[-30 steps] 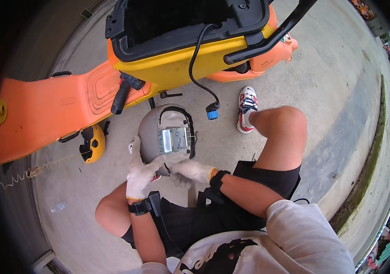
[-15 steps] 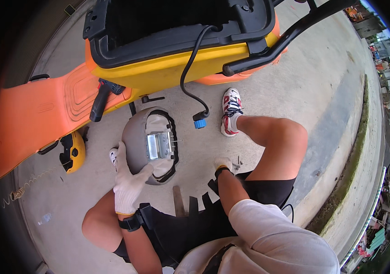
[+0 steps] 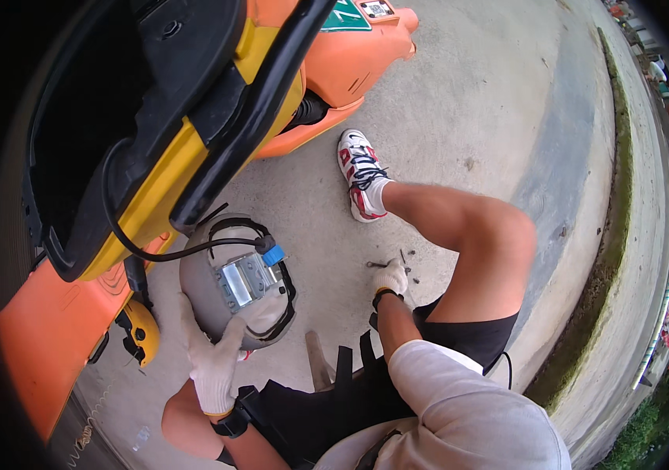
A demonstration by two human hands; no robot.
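Observation:
A grey padded scooter seat (image 3: pixel 196 270) lies on the concrete with its underside up and a shiny metal hinge bracket (image 3: pixel 238 283) showing on it. My left hand (image 3: pixel 215 356), in a white knit glove, grips its near left side, thumb over the rim and fingers along the outside. My right hand (image 3: pixel 391 278), gloved too, is low over the floor to the right, fingers closed. A small metal tool (image 3: pixel 373 265) sticks out from them; its exact kind is unclear. Several small dark metal pieces (image 3: pixel 411 271), like bolts, lie beside that hand.
An orange and yellow scooter (image 3: pixel 170 188) with a black bar (image 3: pixel 248 117) stands ahead to the left. From it hangs a black cable with a blue plug (image 3: pixel 273 255), in front of the seat. A yellow helmet (image 3: pixel 142 333) lies at left. My shoe (image 3: pixel 359 168) is ahead.
My view has swung to the right, so the scooter appears further left. A small metal tool now shows at my right fingers. My left hand stays on the scooter seat.

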